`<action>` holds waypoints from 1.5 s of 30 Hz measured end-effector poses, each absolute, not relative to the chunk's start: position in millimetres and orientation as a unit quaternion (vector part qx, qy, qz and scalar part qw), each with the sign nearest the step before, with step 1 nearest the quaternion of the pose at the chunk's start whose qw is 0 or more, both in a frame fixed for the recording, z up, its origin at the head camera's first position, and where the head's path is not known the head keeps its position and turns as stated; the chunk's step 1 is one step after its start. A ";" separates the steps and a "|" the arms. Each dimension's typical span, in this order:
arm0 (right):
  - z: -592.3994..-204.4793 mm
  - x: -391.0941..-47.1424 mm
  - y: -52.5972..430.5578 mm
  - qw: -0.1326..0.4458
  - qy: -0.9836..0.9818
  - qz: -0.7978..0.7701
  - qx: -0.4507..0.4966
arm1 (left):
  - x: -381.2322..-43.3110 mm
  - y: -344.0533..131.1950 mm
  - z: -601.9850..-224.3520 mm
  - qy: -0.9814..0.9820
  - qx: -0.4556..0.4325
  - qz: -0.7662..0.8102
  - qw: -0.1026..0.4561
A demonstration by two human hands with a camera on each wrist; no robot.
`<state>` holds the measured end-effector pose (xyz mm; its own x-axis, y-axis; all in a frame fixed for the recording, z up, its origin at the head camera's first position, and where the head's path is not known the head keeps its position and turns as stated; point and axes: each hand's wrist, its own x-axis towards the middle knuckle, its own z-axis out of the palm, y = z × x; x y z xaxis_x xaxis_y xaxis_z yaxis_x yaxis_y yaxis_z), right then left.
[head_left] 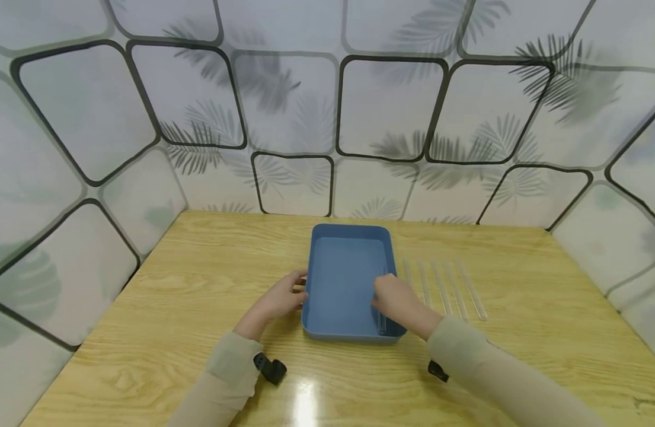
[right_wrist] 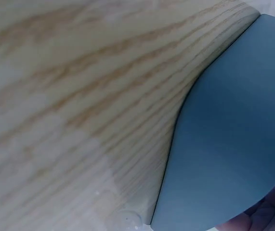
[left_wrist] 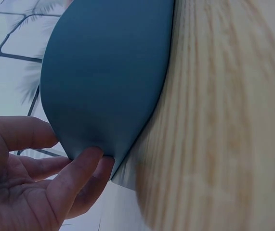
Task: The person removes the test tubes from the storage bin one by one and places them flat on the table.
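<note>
A blue rectangular tray (head_left: 344, 339) lies on the table, its long sides running away from me. My right hand (head_left: 399, 299) reaches over its right wall with curled fingers and holds a clear test tube (head_left: 382, 325) low along that wall. In the right wrist view only some curled fingers (right_wrist: 272, 214) show beyond the tray's outer wall (right_wrist: 229, 130); the tube is hidden there. My left hand (head_left: 279, 298) is at the tray's left side. The left wrist view shows its loosely bent fingers (left_wrist: 82, 171) touching the outer wall (left_wrist: 108, 72) near a corner.
Several clear test tubes (head_left: 455, 290) lie in a row to the right of the tray. The wooden table (head_left: 220, 255) meets patterned fabric walls (head_left: 290, 184) at the back and sides. Black wrist cameras (head_left: 271, 369) sit at both sleeves.
</note>
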<state>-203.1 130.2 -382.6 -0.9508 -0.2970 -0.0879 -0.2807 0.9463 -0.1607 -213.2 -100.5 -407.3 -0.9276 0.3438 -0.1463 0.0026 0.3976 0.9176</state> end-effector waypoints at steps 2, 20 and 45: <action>-383.2 -204.9 130.4 0.053 0.986 -0.074 -0.143 | -213.6 -99.8 -406.9 0.822 0.105 0.537 0.158; -392.6 -216.7 129.8 0.053 0.986 -0.111 -0.109 | -213.0 -98.1 -405.1 0.822 0.105 0.537 0.159; -395.3 -230.4 136.4 0.073 0.960 -0.249 -0.106 | -211.7 -99.2 -409.0 0.825 0.109 0.533 0.150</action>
